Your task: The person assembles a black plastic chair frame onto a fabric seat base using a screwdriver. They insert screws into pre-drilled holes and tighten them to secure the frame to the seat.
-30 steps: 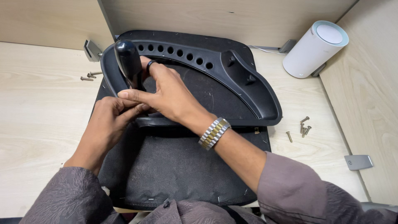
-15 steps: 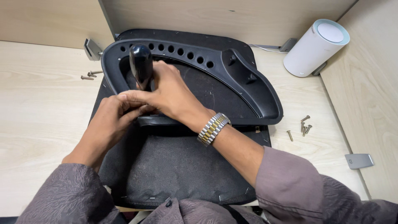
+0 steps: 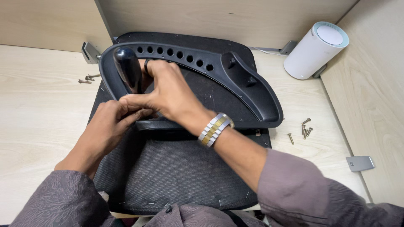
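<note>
A black plastic chair armrest [image 3: 235, 84], curved and with a row of holes, lies on a black fabric seat cushion [image 3: 176, 172] on the desk. My right hand [image 3: 170, 90] grips the black handle of a screwdriver [image 3: 127, 69] that stands upright inside the armrest's left end. A metal watch sits on that wrist. My left hand [image 3: 110, 126] is just below, its fingers pressed around the lower part of the tool and the armrest's edge. The screwdriver's tip is hidden by both hands.
Loose screws [image 3: 304, 128] lie right of the cushion, and more screws [image 3: 87, 78] lie to its left. A white cylinder device [image 3: 315, 50] stands at the back right. A small metal plate [image 3: 360, 163] rests near the right wall. A metal bracket [image 3: 90, 52] sits at the back left.
The screwdriver handle has shifted slightly right and back with my right hand over the second. My left hand stays at the tool's lower end.
</note>
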